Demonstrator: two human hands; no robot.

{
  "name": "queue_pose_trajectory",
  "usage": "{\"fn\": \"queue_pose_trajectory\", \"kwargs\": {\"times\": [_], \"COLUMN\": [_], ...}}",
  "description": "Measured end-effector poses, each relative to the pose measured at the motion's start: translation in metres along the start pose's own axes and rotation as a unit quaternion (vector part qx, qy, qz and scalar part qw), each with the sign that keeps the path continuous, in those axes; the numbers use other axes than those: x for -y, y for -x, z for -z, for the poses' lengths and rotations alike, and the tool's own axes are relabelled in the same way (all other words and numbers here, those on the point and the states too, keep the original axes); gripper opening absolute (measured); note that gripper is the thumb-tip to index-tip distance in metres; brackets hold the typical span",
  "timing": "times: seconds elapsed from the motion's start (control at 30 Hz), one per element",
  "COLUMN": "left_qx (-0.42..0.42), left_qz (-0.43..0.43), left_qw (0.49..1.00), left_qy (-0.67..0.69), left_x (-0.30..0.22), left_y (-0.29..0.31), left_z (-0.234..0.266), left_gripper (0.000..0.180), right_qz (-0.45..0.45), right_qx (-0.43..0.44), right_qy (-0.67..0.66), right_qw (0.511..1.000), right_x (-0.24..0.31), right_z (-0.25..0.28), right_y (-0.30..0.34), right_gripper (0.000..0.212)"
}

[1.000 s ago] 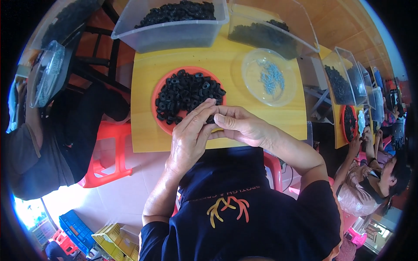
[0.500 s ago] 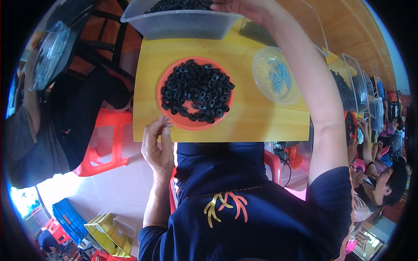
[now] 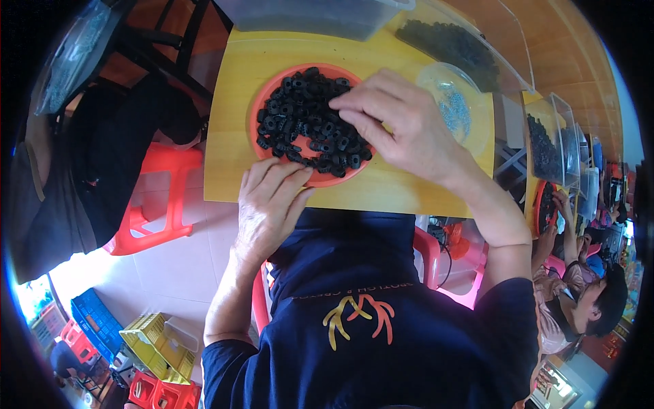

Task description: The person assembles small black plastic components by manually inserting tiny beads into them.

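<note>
A round orange-red dish (image 3: 255, 133) holds a heap of small black plastic pieces with holes (image 3: 293, 102); they look like cord locks. My left hand (image 3: 269, 201) rests at the dish's near left rim, fingers stretched out, the tips touching the rim beside the nearest pieces. Over the right part of the heap is my right hand (image 3: 405, 129), palm down. Its thumb and forefinger come close together above the pieces, and whatever lies between them, if anything, is hidden. Behind the right hand stands a shallow clear dish (image 3: 480, 102) with tiny silvery-blue pieces (image 3: 453, 112).
A large translucent bin (image 3: 313, 20) stands at the yellow table's (image 3: 228, 88) far edge. To its right sits a clear box (image 3: 507, 34) with dark pieces. A person in dark clothes (image 3: 129, 143) is at the left, beside a red stool (image 3: 163, 191). Another person (image 3: 579, 300) works at right.
My right hand has come back from the far bin to the heap in the dish. My left hand has moved up and right onto the rim. The view has shifted slightly.
</note>
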State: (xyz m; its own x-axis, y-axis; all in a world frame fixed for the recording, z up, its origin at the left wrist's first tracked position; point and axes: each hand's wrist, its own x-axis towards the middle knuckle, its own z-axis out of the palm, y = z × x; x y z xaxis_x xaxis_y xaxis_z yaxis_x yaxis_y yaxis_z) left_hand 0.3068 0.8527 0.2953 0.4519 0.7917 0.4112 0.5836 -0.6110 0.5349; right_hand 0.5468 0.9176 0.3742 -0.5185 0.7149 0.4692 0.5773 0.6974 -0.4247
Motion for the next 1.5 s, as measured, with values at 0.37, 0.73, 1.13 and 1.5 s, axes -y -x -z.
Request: {"fn": "queue_pose_trajectory", "kwargs": {"times": [0.37,0.73,1.13,1.5], "left_qx": [0.103,-0.003,-0.088,-0.030], "left_qz": [-0.043,0.051,0.064,0.063], "left_qw": [0.993,0.976,0.935,0.936], "left_qy": [-0.037,0.210,0.338,0.344], "left_x": [-0.006,-0.012,-0.051,-0.081], "left_y": [-0.019,-0.015,-0.048,-0.083], "left_z": [-0.015,-0.025,-0.053,-0.074], "left_gripper": [0.033,0.025,0.041,0.036], "right_qz": [-0.085,-0.127,-0.395,-0.385], "right_qx": [0.007,0.014,0.026,0.046], "right_qy": [-0.060,-0.212,-0.508,-0.548], "right_qw": [0.995,0.969,0.765,0.742], "right_x": [-0.012,-0.004,0.011,-0.010], "right_z": [0.015,-0.001,-0.003,0.030], "right_y": [0.074,0.096,0.104,0.122], "right_gripper": [0.021,0.017,0.021,0.025]}}
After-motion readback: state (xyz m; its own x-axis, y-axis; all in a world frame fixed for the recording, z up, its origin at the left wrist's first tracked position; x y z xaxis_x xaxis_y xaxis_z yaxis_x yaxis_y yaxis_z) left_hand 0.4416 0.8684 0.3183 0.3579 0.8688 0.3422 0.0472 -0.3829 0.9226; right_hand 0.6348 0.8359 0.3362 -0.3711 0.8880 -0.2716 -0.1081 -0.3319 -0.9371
